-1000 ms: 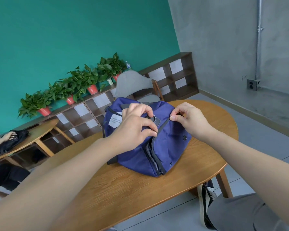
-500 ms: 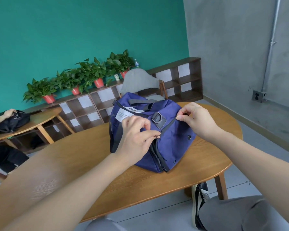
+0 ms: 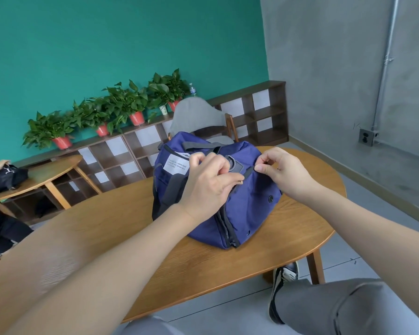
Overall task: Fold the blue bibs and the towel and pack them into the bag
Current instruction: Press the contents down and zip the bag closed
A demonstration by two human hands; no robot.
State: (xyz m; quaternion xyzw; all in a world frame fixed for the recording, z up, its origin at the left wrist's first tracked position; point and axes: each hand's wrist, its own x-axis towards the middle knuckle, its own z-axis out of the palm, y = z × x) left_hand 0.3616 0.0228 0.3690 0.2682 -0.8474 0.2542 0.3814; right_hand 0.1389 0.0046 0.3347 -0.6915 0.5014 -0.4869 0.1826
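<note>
Since a second ago the left hand (image 3: 207,183) has slid up the zip line. Bag (image 3: 248,204) sits at the table's (image 3: 155,243) right end, long axis running away; right hand (image 3: 282,171) pinches fabric beyond the zip pull (both hands touching it).

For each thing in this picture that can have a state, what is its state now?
bag: upright on the table, zipper closed along the near end
left hand: pinching at the bag's zipper line
right hand: pinching the bag's top edge
table: bearing the bag
chair: behind the table, unoccupied
</note>
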